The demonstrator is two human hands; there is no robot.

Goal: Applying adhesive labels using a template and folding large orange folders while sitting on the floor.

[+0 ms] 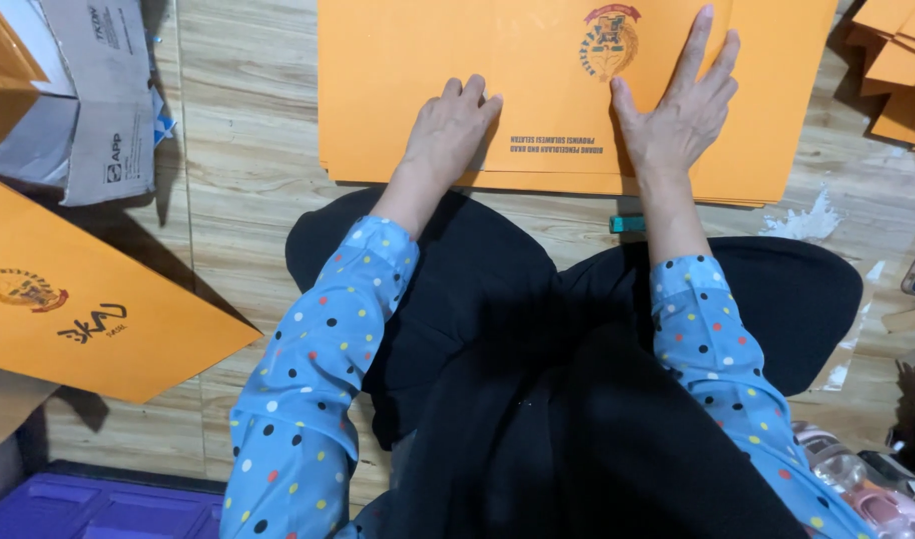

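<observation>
Orange paper folder stack (537, 60): laid flat on the wooden floor at top centre, printed with a red and dark crest and a dark text line.
Second orange folder (98, 299): laid at left, marked with a small crest and black lettering.
Grey cardboard box (93, 100): set at upper left, flaps open, dark print on its side.
Orange sheets (902, 70): piled at upper right.

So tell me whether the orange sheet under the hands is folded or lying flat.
Flat. The top orange sheet lies spread on the stack, with the left hand and right hand pressing down on it.
</observation>
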